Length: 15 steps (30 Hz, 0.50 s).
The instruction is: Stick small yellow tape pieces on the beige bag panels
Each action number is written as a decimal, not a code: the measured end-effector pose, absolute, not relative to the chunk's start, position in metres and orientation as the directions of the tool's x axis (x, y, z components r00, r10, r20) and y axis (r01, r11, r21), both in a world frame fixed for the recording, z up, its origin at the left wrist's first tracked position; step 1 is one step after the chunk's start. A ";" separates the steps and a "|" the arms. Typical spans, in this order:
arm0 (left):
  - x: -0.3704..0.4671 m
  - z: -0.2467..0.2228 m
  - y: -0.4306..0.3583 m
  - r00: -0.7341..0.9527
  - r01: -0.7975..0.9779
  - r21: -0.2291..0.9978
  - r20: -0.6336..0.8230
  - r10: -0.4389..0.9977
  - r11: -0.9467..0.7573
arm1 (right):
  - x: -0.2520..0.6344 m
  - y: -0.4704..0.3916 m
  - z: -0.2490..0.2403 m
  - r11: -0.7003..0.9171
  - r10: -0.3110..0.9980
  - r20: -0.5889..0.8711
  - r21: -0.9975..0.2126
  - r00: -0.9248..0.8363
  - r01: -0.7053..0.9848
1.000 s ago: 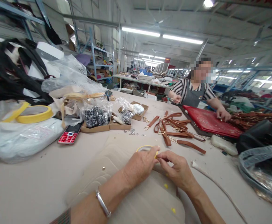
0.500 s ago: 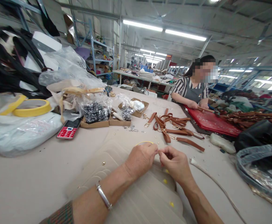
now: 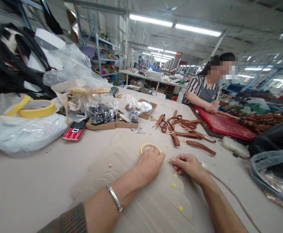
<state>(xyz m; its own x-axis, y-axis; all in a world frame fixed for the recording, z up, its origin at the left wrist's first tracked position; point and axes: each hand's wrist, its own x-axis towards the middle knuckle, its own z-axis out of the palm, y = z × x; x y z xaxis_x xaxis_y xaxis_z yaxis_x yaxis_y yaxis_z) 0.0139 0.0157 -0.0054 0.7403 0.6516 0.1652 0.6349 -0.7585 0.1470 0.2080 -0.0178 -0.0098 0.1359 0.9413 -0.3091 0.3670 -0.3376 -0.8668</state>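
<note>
Overlapping beige panels (image 3: pixel 131 184) lie fanned out on the table, with small gold studs and yellow marks on them. My left hand (image 3: pixel 152 163) rests over the panels beside a yellow tape roll (image 3: pixel 143 147), its fingers curled and their tips hidden. To its right, my right hand (image 3: pixel 186 165) is closed in a pinch near a small gold stud (image 3: pixel 169 161) at the panels' right part. What lies between those fingertips is too small to make out. A gap separates the two hands.
Brown straps (image 3: pixel 180 129) with gold clasps lie ahead. A red phone (image 3: pixel 75 130), open boxes (image 3: pixel 126 122) and plastic bags are at the left. A person (image 3: pixel 204 87) works at a red board (image 3: pixel 223 124) on the right. A pale cord (image 3: pixel 228 191) runs beside my right arm.
My hands have moved apart; they were meeting at the fingertips. The tape roll and a gold stud between the hands now show more clearly. The view has shifted slightly.
</note>
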 end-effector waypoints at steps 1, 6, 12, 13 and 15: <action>0.014 -0.006 0.016 0.741 0.633 0.158 0.157 0.653 -0.758 | 0.206 -0.018 -0.010 -0.336 0.942 -0.307 -0.859 0.137 0.386; 0.013 -0.004 0.018 0.741 0.632 0.189 0.135 0.658 -0.751 | 0.202 -0.016 -0.014 -0.276 0.961 -0.233 -0.795 0.148 0.541; 0.012 -0.008 0.019 0.739 0.621 0.219 0.156 0.656 -0.752 | 0.195 -0.013 -0.011 -0.112 0.994 -0.062 -0.645 0.095 0.756; 0.012 -0.008 0.019 0.739 0.619 0.220 0.164 0.654 -0.754 | 0.194 -0.013 -0.011 -0.133 0.991 -0.072 -0.646 0.114 0.752; 0.012 -0.009 0.020 0.742 0.613 0.219 0.172 0.648 -0.759 | 0.194 -0.013 -0.012 -0.212 0.977 -0.122 -0.676 0.177 0.706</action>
<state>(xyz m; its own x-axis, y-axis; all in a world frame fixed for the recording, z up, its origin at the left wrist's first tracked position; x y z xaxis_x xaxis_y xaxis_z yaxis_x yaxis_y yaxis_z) 0.0119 0.0199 -0.0091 0.7418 0.6481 0.1721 0.6127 -0.7594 0.2190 0.1942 -0.0135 -0.0117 0.1767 0.9766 -0.1224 0.7060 -0.2124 -0.6756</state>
